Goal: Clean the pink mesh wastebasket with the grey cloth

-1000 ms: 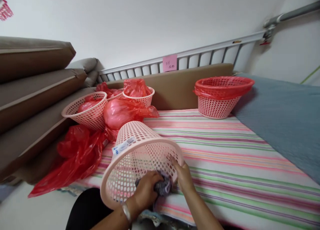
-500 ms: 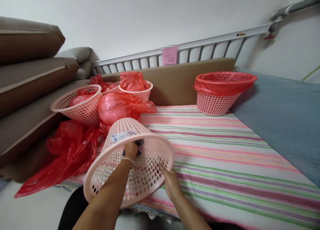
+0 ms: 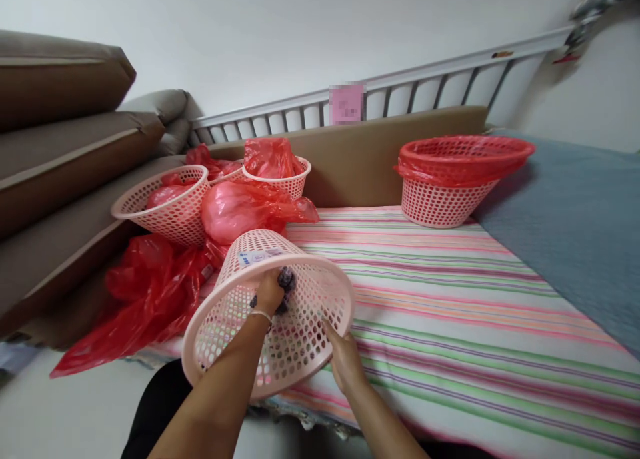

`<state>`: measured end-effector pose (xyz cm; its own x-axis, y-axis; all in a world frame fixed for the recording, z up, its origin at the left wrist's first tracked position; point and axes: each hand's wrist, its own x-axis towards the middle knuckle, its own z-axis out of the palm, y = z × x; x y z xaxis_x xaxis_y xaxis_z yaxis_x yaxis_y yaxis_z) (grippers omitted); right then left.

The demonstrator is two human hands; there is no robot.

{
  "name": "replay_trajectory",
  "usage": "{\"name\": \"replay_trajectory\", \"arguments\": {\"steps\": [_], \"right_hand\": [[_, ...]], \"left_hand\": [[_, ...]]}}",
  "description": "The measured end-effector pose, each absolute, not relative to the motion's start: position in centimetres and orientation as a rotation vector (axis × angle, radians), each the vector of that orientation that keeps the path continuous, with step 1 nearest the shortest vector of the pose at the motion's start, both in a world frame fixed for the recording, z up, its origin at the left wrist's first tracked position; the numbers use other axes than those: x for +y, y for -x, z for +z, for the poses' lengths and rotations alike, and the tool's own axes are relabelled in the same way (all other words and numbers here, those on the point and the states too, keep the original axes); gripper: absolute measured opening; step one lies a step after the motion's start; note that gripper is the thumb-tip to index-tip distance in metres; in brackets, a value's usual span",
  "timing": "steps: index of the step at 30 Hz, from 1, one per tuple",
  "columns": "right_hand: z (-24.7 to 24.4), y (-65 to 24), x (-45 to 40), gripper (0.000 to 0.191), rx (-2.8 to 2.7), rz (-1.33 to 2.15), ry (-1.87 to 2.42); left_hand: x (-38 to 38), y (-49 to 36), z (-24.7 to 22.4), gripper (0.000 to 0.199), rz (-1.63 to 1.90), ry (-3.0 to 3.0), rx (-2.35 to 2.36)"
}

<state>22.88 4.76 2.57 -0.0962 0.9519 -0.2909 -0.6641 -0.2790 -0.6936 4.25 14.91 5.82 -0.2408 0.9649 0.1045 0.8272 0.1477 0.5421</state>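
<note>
A pale pink plastic basket (image 3: 345, 292) lies tipped on its side on the striped sheet, its mouth facing me. My left hand (image 3: 270, 291), with a bracelet at the wrist, reaches inside it. Bunched in those closed fingers is a dark, mottled cloth (image 3: 287, 280), pressed near the basket's inner wall. At the mouth's right side, my right hand (image 3: 343, 356) grips the rim, thumb inside and the other fingers mostly hidden behind. A label (image 3: 257, 257) shows on the basket's outer wall.
On the left are more pink baskets (image 3: 187, 212) with red plastic bags, a stuffed red bag (image 3: 240, 212) and a loose red bag (image 3: 145, 292). Stacked cushions (image 3: 75, 146) rise beside them. A red-lined basket (image 3: 445, 202) stands back right, near a blue-grey cloth (image 3: 570, 212).
My left hand and the cloth have shifted slightly within the basket, showing more of the cloth. The whole view has moved a little; my right hand still grips the rim.
</note>
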Motion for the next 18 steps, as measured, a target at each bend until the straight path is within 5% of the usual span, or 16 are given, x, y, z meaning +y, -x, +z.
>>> {"name": "replay_trajectory", "arguments": {"steps": [6,11,18], "right_hand": [[2.5,-22.6,4.7,0.051,-0.473,1.648,0.865],[2.8,-22.9,5.0,0.052,-0.509,1.590,0.886],[4.0,-26.1,6.3,0.051,-0.758,1.345,1.076]], "left_hand": [[10.5,-6.5,6.1,0.026,0.681,-1.890,2.109],[4.1,-9.2,6.8,0.057,0.625,-2.093,1.849],[0.6,-8.9,8.7,0.056,0.425,-2.297,1.453]]}}
